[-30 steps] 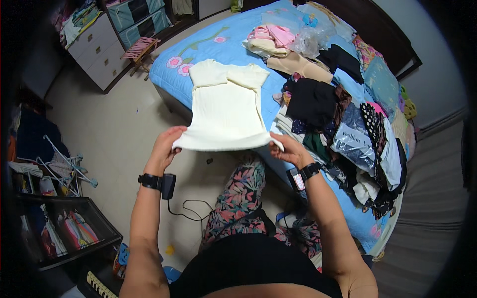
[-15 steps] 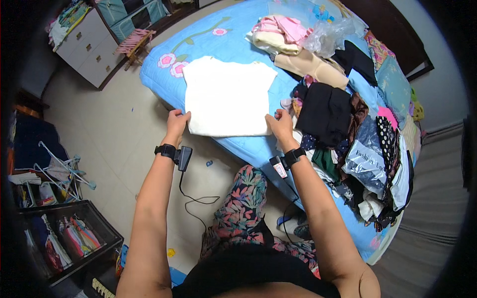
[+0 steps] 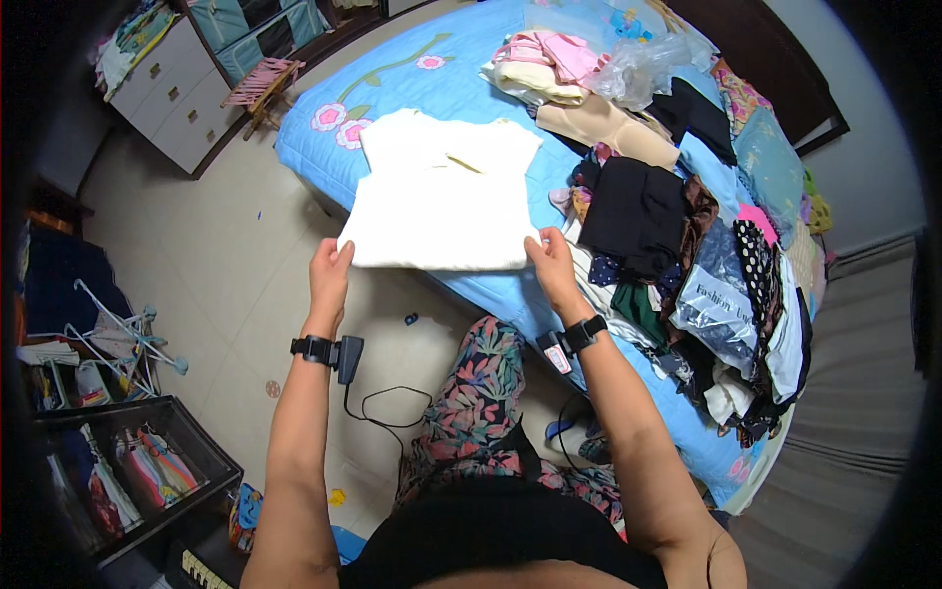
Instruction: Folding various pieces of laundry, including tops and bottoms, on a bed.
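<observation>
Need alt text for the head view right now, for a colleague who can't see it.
A person's left hand and right hand hold the bottom corners of a white top lying flat on a blue flowered bedsheet. A heap of mixed clothes covers the bed to the right; tiled floor lies to the left.

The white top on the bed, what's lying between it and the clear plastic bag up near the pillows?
In the head view, bare blue bedsheet mostly separates the white top from the clear plastic bag; a beige folded garment and a stack of pink and cream clothes edge that stretch.
</observation>
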